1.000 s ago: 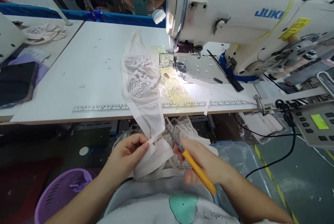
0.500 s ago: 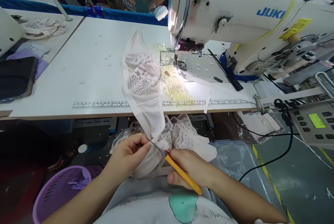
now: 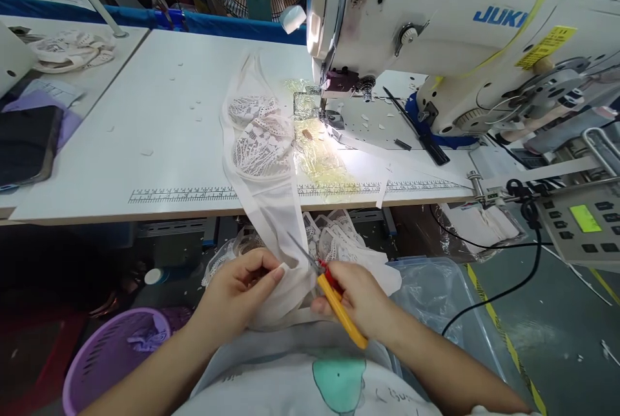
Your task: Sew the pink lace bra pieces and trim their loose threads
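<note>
My left hand (image 3: 237,293) pinches the end of a white lace garment (image 3: 264,145) that trails from the sewing table down into my lap. In my right hand (image 3: 358,300) I grip yellow-handled thread snips (image 3: 334,300), whose metal blades point up and left, close to the fabric near my left fingers. More white lace pieces (image 3: 334,245) hang bunched just beyond my hands, under the table's front edge.
A white JUKI sewing machine (image 3: 436,28) stands on the white table (image 3: 159,145), its lamp lighting the needle area. A purple basket (image 3: 111,358) sits low left, a clear plastic bin (image 3: 436,300) low right. A control panel (image 3: 581,222) and black cable are at the right; a dark phone (image 3: 24,145) lies far left.
The snips have swung from touching the fabric at my left fingertips to pointing up and left, slightly away. My left hand keeps its pinch on the fabric.
</note>
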Available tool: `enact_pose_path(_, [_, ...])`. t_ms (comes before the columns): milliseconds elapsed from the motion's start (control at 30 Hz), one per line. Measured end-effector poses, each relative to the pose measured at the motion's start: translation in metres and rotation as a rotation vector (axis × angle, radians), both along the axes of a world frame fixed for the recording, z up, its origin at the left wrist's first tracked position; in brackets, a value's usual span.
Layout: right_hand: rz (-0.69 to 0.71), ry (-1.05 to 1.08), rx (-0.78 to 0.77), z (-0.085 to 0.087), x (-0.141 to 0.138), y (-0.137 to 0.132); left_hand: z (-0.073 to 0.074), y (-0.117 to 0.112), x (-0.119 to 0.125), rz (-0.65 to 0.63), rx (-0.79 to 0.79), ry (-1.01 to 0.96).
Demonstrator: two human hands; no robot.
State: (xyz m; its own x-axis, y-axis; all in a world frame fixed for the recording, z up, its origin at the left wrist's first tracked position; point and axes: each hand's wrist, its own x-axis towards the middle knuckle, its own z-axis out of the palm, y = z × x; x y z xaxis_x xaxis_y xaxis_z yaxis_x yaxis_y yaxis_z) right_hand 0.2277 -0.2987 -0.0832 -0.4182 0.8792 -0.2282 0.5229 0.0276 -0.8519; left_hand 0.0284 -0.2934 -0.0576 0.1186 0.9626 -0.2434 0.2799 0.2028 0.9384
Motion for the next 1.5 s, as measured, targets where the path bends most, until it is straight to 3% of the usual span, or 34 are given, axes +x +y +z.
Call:
enact_pose_path(133, [-0.112,0.259,0.168,0.009,-0.002,0.005,-0.002,-0.004,0.005,-0.130,0.156,0.103])
enact_pose_path(267, [-0.096,0.322,0.127,0.011,-0.013,0.008,-0.006,-0.008,0.012,-0.128,0.205,0.139])
enact_pose_path(367, [-0.088,0.318,0.114,0.012,-0.014,0.010,-0.010,-0.007,0.008,-0.205,0.312,0.251])
enact_pose_path(533, [-0.103,0.191,0.239,0.022,0.016,0.008,-0.022,0.004,-0.025,-0.495,0.486,0.578])
enact_pose_path(667, [-0.179,0.031,0.270,0.025,0.048,0.003,-0.023,0.009,-0.045,-0.542,0.438,0.702])
enact_pose_path(833, [-0.265,-0.269,0.413,0.020,0.059,0.006,-0.013,0.010,-0.033,-0.606,0.501,0.664])
enact_pose_path(933, [-0.247,-0.161,0.330,0.019,0.040,0.006,-0.008,0.009,-0.016,-0.639,0.622,0.681])
enact_pose_path(1067, [0.012,0.007,0.112,0.018,0.006,0.005,-0.004,0.007,0.000,-0.718,0.702,0.735])
enact_pose_path(1133, [0.057,0.024,0.065,0.016,-0.004,0.007,-0.003,0.007,0.000,-0.736,0.710,0.728])
enact_pose_path(1333, [0.059,0.070,0.013,0.015,0.003,0.011,0.002,0.009,-0.039,-0.717,0.726,0.797])
enact_pose_path(1500, [0.056,0.040,0.004,0.017,0.007,0.009,0.014,0.007,-0.075,-0.539,0.604,0.704])
